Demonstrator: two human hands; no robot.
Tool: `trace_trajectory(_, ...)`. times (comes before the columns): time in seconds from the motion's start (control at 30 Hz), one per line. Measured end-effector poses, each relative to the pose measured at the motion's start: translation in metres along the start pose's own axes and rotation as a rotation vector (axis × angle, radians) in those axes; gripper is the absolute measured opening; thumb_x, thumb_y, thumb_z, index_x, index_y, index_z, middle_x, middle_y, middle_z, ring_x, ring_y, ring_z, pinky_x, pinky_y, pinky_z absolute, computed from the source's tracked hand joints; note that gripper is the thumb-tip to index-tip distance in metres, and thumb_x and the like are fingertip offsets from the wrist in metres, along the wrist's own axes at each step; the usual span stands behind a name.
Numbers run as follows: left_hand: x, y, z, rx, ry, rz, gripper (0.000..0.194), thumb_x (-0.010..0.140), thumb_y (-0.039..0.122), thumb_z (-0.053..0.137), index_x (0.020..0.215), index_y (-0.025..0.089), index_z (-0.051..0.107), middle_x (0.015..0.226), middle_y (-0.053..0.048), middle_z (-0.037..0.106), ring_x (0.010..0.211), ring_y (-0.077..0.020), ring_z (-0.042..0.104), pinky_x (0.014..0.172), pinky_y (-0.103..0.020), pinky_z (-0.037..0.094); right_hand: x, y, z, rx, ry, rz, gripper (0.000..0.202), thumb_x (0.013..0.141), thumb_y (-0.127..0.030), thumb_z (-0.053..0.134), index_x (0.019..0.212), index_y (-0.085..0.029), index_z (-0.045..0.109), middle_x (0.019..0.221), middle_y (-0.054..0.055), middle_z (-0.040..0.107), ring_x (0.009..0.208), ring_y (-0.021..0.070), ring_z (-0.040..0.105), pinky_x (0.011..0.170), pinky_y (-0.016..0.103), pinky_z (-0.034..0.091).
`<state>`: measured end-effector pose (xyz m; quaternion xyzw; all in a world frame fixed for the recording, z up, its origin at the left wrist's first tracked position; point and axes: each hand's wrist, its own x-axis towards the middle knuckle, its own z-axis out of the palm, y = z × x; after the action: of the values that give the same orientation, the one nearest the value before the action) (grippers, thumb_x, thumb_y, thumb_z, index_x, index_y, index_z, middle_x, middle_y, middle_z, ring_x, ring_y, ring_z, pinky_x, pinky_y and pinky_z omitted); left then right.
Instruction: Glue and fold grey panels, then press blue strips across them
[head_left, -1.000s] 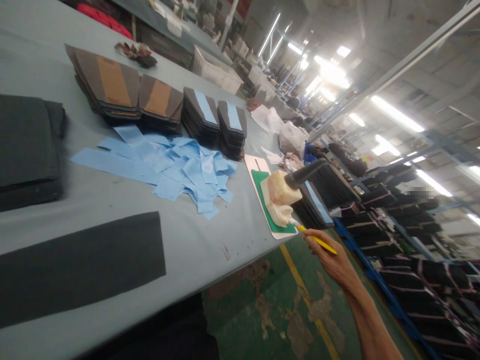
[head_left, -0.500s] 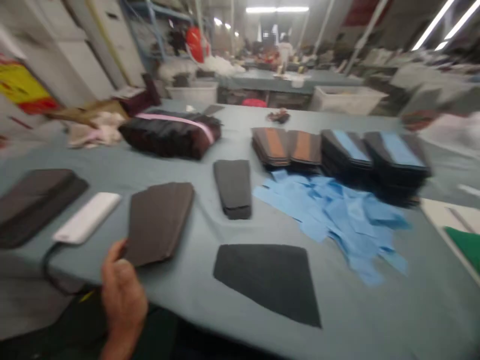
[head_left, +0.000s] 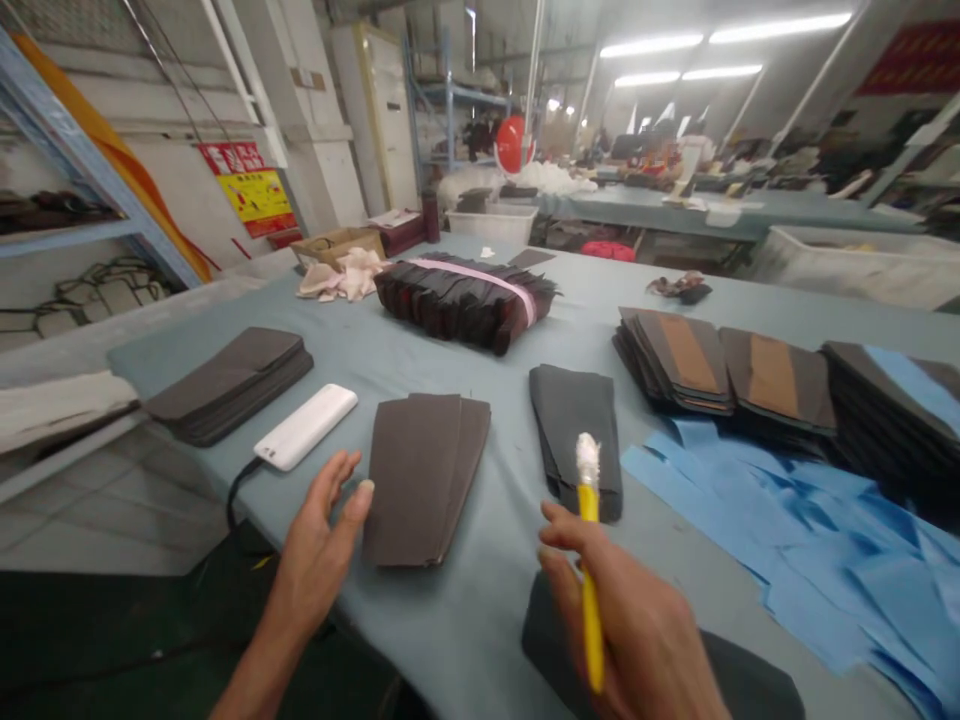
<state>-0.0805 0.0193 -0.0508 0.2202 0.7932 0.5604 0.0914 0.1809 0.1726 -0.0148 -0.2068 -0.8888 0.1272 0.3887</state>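
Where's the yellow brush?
Right of centre in the head view, the yellow brush is in the right hand, its tip in front of a grey stack.

Around the brown stack (head_left: pixel 412 480) on the blue-grey desk (head_left: pixel 476 630) lie a white device (head_left: pixel 306 428) just left, a dark stack (head_left: pixel 232 380) farther left, a pink-strapped bundle (head_left: pixel 454 300) beyond, a grey stack (head_left: pixel 574 410) to its right, and, farther right, loose blue strips (head_left: pixel 810 540) and 2 brown-striped stacks (head_left: pixel 667 350).
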Motion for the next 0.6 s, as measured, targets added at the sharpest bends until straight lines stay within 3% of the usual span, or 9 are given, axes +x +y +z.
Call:
trace_trajectory(0.07,0.005,0.001,0.0,-0.016,-0.056,-0.031,0.093,0.087,0.078,0.063,0.156,0.017,0.048,0.163,-0.021,0.053,0.155,-0.0359,0.046,0.132,-0.056,0.031,0.032,-0.013,0.028,-0.043,-0.122,0.001,0.026,0.113,-0.04,0.043,0.108,-0.022,0.061,0.088,0.006,0.077,0.067,0.0217,0.076,0.057,0.029,0.055)
trace_trajectory(0.17,0.009,0.004,0.004,-0.029,-0.122,-0.084,0.097,0.087,0.08,0.062,0.157,0.015,0.048,0.166,-0.022,0.049,0.157,-0.0363,0.043,0.133,-0.057,0.027,0.059,-0.025,0.062,-0.114,-0.288,0.094,0.014,0.106,-0.036,0.059,0.103,-0.023,0.058,0.077,0.002,0.072,0.067,0.0254,0.075,0.056,0.032,0.052)
trace_trajectory(0.27,0.011,0.009,0.009,-0.033,-0.163,-0.122,0.102,0.087,0.084,0.057,0.159,0.014,0.047,0.169,-0.021,0.044,0.159,-0.0372,0.04,0.134,-0.058,0.024,0.069,-0.032,0.083,-0.151,-0.364,0.146,0.02,0.101,-0.039,0.068,0.1,-0.023,0.056,0.081,0.005,0.073,0.072,0.0282,0.076,0.058,0.033,0.051)
trace_trajectory(0.47,0.014,0.025,0.02,-0.002,-0.216,-0.109,0.097,0.092,0.084,0.048,0.163,0.017,0.044,0.175,-0.01,0.036,0.164,-0.03,0.029,0.137,-0.049,0.015,0.087,-0.044,0.1,-0.215,-0.467,0.22,0.029,0.1,-0.049,0.069,0.1,-0.024,0.055,0.079,0.007,0.073,0.073,0.0316,0.077,0.058,0.036,0.051)
trace_trajectory(0.6,0.014,0.031,0.031,0.012,-0.222,-0.095,0.103,0.093,0.087,0.04,0.166,0.014,0.039,0.176,-0.01,0.032,0.166,-0.0277,0.026,0.137,-0.047,0.013,0.091,-0.046,0.103,-0.266,-0.502,0.203,0.029,0.098,-0.047,0.071,0.098,-0.024,0.054,0.078,0.007,0.072,0.071,0.0308,0.077,0.055,0.035,0.049)
